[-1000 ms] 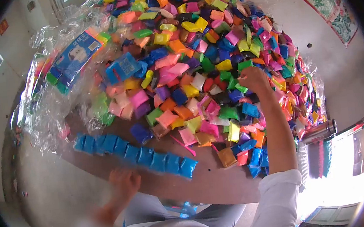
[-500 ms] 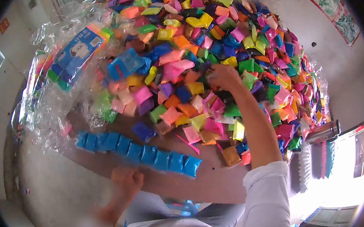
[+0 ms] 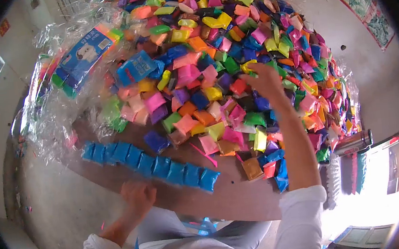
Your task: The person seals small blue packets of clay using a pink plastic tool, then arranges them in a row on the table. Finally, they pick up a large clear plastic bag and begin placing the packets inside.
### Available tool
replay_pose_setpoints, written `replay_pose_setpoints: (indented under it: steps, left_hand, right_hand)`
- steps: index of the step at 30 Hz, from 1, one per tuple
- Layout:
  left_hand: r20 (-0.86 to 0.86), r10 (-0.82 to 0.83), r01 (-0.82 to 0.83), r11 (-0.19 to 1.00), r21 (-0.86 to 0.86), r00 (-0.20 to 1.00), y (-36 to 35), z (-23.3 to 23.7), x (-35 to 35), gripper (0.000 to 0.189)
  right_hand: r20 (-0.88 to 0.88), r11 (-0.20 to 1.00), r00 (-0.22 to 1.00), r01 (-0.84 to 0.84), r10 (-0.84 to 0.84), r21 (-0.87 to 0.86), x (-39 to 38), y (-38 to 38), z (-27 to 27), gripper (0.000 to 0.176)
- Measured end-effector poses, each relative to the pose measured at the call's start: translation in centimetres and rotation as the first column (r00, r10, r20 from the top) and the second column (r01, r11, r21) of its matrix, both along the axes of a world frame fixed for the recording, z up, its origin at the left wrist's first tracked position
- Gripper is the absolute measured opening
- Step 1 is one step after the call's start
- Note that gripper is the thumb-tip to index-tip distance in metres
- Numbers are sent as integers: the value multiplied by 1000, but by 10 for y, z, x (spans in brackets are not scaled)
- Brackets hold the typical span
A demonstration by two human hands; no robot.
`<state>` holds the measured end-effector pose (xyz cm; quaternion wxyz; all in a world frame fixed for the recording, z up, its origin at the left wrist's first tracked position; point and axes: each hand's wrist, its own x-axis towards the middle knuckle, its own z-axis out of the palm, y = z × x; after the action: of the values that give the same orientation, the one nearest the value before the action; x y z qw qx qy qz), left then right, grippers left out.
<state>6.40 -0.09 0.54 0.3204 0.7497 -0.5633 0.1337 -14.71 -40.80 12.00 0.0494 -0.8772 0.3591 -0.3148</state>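
My right hand [image 3: 266, 80] reaches over the heap of small coloured packets [image 3: 204, 119], thumb and fingers apart. Its fingertips are right by a yellow packet [image 3: 248, 66] and above a red packet [image 3: 238, 87]. A joined strip of blue packets [image 3: 148, 165] lies slantwise along the near table edge. My left hand [image 3: 139, 196] rests just below the strip at that edge, fingers curled into a loose fist with nothing showing in it. A dark blue packet [image 3: 156, 141] lies between strip and heap.
Clear plastic wrapping with a blue printed dog label [image 3: 86, 53] covers the table's left side. A blue printed pouch [image 3: 136, 68] sits on the heap. A metal cylinder [image 3: 355, 143] stands out at the right. The brown tabletop [image 3: 244, 201] shows near my lap.
My right hand has moved up and right over the heap, its fingers now spread more. A red packet and blue packets beside the forearm have come into view. My left hand has barely shifted.
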Motion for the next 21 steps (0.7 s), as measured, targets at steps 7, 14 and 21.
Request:
replay_pose_setpoints:
  steps: [7, 14, 21]
  left_hand:
    - [50, -10, 8, 999, 38, 999, -2, -1, 1, 18]
    - [77, -8, 5, 999, 32, 997, 6, -7, 4, 16]
    - [113, 30, -35, 999, 41, 993, 12, -16, 2, 9]
  right_hand:
    - [-188, 986, 981, -22, 53, 163, 77, 26, -28, 50]
    - [-501, 985, 864, 131, -57, 114, 22, 1, -10, 40]
    - [-380, 967, 891, 247, -249, -56, -67, -13, 34, 37]
